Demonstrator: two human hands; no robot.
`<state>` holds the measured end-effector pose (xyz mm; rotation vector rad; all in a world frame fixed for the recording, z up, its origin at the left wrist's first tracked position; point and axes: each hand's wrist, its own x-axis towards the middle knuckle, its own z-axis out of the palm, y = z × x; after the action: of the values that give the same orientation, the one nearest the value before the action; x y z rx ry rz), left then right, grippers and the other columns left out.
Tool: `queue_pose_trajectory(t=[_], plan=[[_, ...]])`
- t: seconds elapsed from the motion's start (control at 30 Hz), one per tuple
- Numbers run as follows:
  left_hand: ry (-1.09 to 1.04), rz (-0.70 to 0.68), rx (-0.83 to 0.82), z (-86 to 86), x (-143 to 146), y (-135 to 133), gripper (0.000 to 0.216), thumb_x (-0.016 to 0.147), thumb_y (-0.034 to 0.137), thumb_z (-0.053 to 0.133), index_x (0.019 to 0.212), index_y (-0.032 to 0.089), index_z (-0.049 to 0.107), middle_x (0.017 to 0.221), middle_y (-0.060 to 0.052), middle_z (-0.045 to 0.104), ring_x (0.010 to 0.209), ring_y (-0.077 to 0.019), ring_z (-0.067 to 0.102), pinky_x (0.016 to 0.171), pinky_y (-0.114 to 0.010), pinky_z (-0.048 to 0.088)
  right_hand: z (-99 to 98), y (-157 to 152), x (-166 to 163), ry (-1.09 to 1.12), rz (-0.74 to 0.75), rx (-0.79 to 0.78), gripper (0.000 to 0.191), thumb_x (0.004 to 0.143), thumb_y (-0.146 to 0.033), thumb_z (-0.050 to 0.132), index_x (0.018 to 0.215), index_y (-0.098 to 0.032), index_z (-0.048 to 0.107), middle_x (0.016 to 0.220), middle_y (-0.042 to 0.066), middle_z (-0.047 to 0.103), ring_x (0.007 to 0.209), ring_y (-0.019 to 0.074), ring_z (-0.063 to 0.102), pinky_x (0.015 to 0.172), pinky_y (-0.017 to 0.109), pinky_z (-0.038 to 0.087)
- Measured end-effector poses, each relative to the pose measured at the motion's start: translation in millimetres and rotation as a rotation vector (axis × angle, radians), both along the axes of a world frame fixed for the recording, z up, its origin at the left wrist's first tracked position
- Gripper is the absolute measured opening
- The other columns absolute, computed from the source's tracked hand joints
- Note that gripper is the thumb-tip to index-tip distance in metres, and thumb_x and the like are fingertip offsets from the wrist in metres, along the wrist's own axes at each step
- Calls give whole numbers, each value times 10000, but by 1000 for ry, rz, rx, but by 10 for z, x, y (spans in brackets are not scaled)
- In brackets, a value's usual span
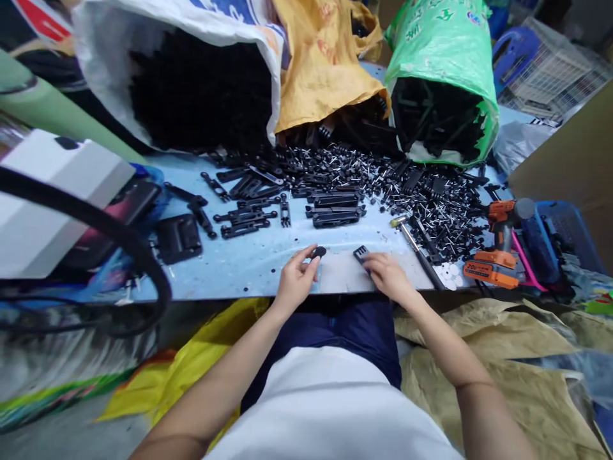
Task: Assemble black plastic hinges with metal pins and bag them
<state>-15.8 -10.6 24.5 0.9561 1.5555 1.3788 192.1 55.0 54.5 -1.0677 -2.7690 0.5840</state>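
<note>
Between the thumb and fingers of my left hand (295, 279) is a small black plastic part (318, 252) with a rounded end. My right hand (385, 275) grips a flat black plastic piece with slots (361, 253) at its far end. Both hands are close above a pale plate (342, 271) at the table's front edge, with the two parts apart from each other. Just beyond them lies a stack of long black parts (335, 209). A hammer (416, 249) with a yellowish head rests to the right of my right hand.
A heap of black parts with metal pins (431, 211) spreads over the blue table (230, 268). White (90, 57), orange (325, 70) and green (440, 51) sacks stand behind. An orange cordless drill (500, 246) lies right; a black cable (143, 255) loops at left.
</note>
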Motion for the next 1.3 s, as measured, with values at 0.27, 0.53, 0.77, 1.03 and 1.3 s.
queue_pose_trajectory(t=[0.27, 0.53, 0.77, 1.03, 1.3], plan=[[0, -149, 94, 58, 235, 15, 421, 782, 386, 533, 1120, 143, 600, 853, -47, 620, 416, -32, 449, 433, -188, 420, -128, 72, -274, 295, -397, -275, 402, 874, -401, 446, 1201, -192, 548, 1013, 99, 603, 842, 189, 589, 772, 351, 493], [245, -190, 205, 180, 306, 47, 330, 821, 310, 502, 1091, 166, 625, 947, -76, 647, 835, -170, 605, 738, -293, 503, -15, 31, -294, 663, -223, -516, 495, 778, -480, 552, 1211, -241, 551, 907, 12, 587, 630, 83, 556, 542, 214, 506], [487, -250, 291, 241, 227, 31, 319, 852, 284, 468, 1119, 185, 613, 903, -67, 641, 842, -173, 602, 794, -309, 494, 148, 205, -170, 528, 95, -91, 427, 826, -404, 533, 1228, -258, 537, 905, 30, 591, 805, 122, 581, 734, 263, 486], [491, 117, 428, 212, 492, 88, 351, 914, 307, 358, 1133, 173, 597, 874, -77, 618, 826, -150, 585, 758, -282, 491, 3, -72, -410, 634, -161, -32, 434, 894, -384, 419, 1296, -228, 467, 986, 78, 579, 869, 168, 561, 775, 327, 492], [434, -15, 408, 187, 308, 159, 318, 884, 315, 401, 1040, 168, 636, 836, -67, 640, 772, -155, 598, 725, -287, 503, -234, -228, -557, 743, -314, -114, 447, 900, -381, 410, 1310, -207, 449, 1003, 89, 571, 857, 156, 573, 742, 304, 514]])
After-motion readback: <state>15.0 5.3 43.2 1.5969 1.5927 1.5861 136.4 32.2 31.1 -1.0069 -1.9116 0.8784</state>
